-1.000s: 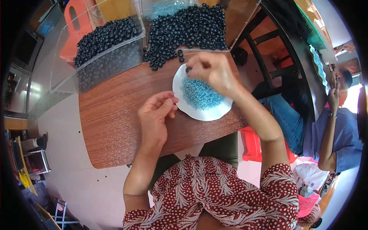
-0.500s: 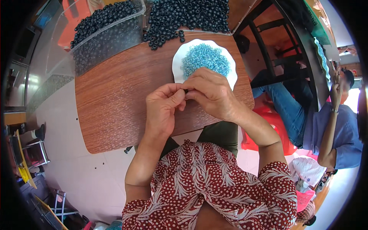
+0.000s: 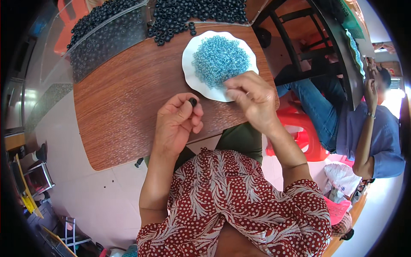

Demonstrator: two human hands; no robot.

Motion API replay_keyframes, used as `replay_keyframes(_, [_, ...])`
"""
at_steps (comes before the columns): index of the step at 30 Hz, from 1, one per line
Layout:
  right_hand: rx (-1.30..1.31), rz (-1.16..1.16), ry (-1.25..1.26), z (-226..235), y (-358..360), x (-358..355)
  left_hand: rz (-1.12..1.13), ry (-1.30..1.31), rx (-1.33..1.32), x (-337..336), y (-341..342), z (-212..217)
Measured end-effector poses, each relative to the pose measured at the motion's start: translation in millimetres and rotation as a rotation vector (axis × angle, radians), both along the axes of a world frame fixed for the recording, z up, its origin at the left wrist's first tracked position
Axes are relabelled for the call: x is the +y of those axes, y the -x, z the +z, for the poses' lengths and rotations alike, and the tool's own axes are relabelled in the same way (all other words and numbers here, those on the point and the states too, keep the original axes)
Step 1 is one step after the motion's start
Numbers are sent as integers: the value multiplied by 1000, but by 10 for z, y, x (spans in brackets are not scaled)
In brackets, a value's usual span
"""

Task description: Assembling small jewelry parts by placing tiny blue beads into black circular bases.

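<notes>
My left hand (image 3: 176, 122) hovers over the near part of the wooden table (image 3: 124, 103) and pinches a small black bead (image 3: 193, 102) between thumb and fingertips. My right hand (image 3: 252, 99) is at the near edge of a white wavy-rimmed plate (image 3: 190, 73), fingers curled together over the heap of small blue beads (image 3: 220, 60); whether a blue bead is between the fingertips cannot be made out. The hands are a short gap apart.
A pile of black beads (image 3: 197, 13) lies at the table's far edge, more in a clear plastic tray (image 3: 102, 36) at far left. Another person in blue sits at right (image 3: 364, 128) beside a red plastic stool (image 3: 299, 132). A dark wooden frame (image 3: 308, 38) stands at far right.
The hands, pressed together half a second ago, have parted. My right hand moved back to the plate's near edge; my left hand stays put with a black bead.
</notes>
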State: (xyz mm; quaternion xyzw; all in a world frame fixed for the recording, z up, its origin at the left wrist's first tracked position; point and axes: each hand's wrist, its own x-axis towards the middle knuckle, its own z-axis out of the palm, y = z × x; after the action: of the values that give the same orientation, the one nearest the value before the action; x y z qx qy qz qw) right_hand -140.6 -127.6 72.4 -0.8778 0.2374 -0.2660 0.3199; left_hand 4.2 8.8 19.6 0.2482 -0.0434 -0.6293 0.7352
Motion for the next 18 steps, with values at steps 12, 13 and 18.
replay_keyframes(12, [79,-83,5,-243,50,-124,64,-30,-52,17,3,-144])
replay_keyframes(13, [114,-70,82,-236,24,-120,67,-25,-53,21,4,-147])
replay_keyframes(18, [116,-53,196,-303,-40,-77,71,-10,-53,4,4,-137])
